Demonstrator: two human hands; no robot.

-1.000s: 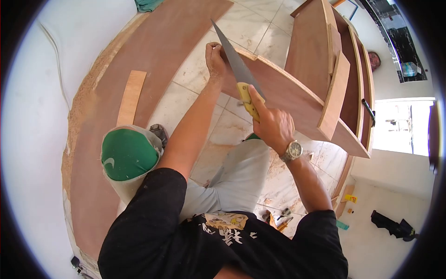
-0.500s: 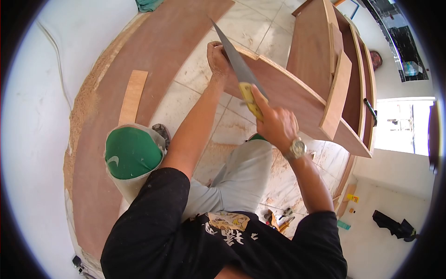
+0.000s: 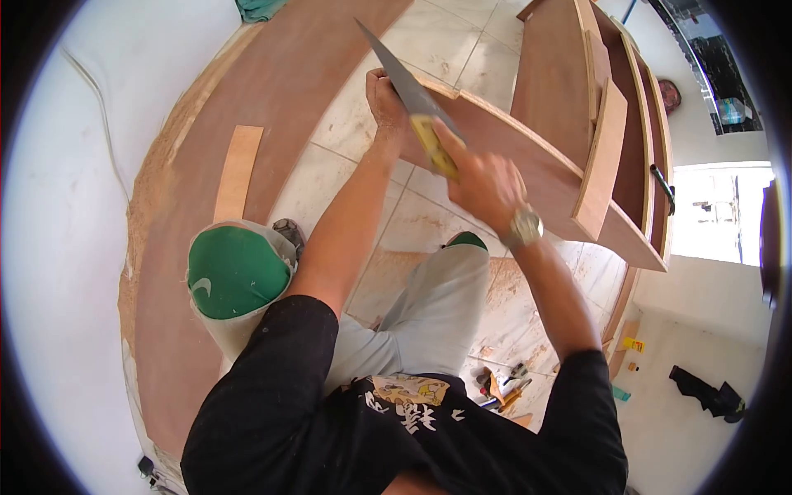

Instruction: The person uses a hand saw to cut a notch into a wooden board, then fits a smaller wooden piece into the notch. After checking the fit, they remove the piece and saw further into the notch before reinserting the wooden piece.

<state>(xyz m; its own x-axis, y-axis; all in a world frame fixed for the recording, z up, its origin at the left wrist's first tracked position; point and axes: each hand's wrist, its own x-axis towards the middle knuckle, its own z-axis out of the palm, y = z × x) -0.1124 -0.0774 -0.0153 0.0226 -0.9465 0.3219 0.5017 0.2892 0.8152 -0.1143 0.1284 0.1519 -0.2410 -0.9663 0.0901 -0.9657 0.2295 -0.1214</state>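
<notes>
My right hand point(image 3: 483, 186) grips the yellow handle of a hand saw point(image 3: 404, 82), whose grey blade slants up and to the left across the end of a brown plywood board point(image 3: 528, 177). My left hand point(image 3: 385, 101) is closed over that board's end, right beside the blade. The board reaches out from a plywood cabinet frame point(image 3: 615, 107) on the right. A wristwatch point(image 3: 524, 227) sits on my right wrist.
A large plywood sheet point(image 3: 206, 165) lies on the tiled floor at left, with a short wood strip point(image 3: 238, 169) on it and sawdust along its edge. My knees, one with a green patch point(image 3: 235, 272), are below. Small tools point(image 3: 499, 384) lie on the floor behind.
The saw and my right hand have moved up and forward along the board end. My left hand has stayed on the board.
</notes>
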